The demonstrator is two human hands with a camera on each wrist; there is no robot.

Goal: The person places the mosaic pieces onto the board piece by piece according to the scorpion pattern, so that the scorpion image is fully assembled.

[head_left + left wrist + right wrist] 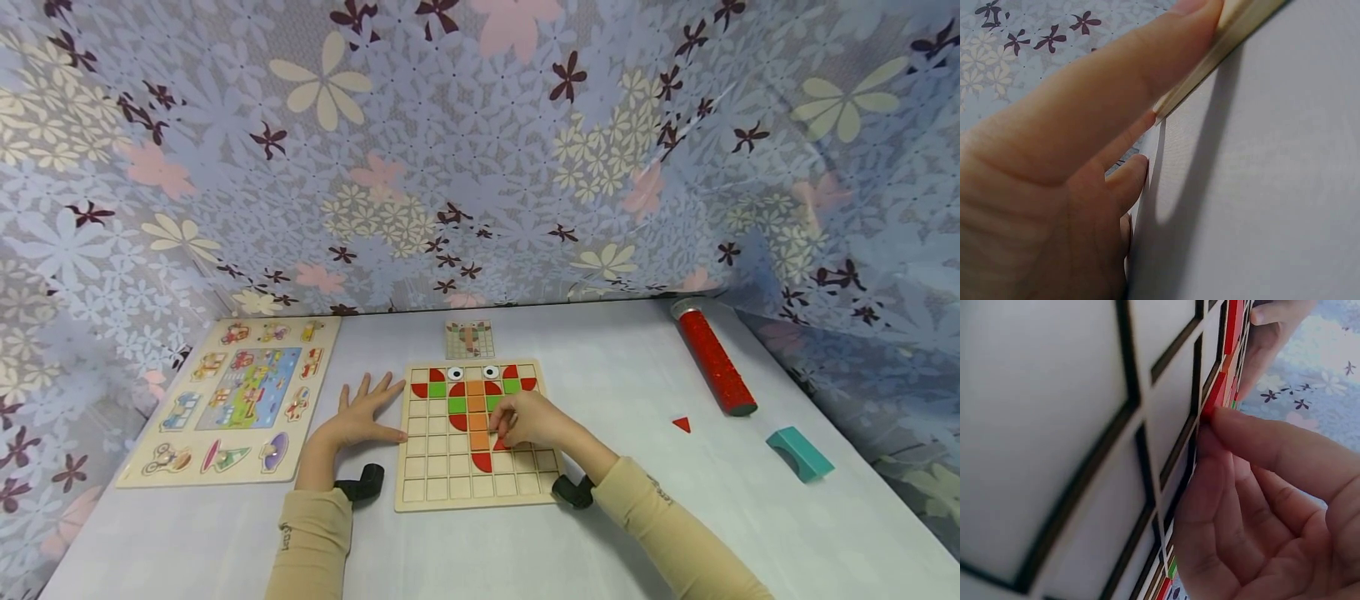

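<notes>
A wooden grid board (426, 490) lies on the table, with red, green and orange pieces and two eye pieces set in its upper and middle squares. My left hand (362, 421) is spread at the board's left side; in the left wrist view the thumb (1147, 75) rests against the board's edge (1210, 62). Over the middle right squares, my right hand (531, 419) pinches a small red piece (1215, 397) between thumb and fingertip, low at the grid. The fingers hide part of this piece, so its full shape does not show.
Above the board lies a small pattern card (470, 340). A wooden picture puzzle (300, 450) is on the left. To the right are a loose red triangle (682, 425), a red glittery tube (716, 362) and a teal arch block (800, 454). Floral cloth (480, 167) hangs behind.
</notes>
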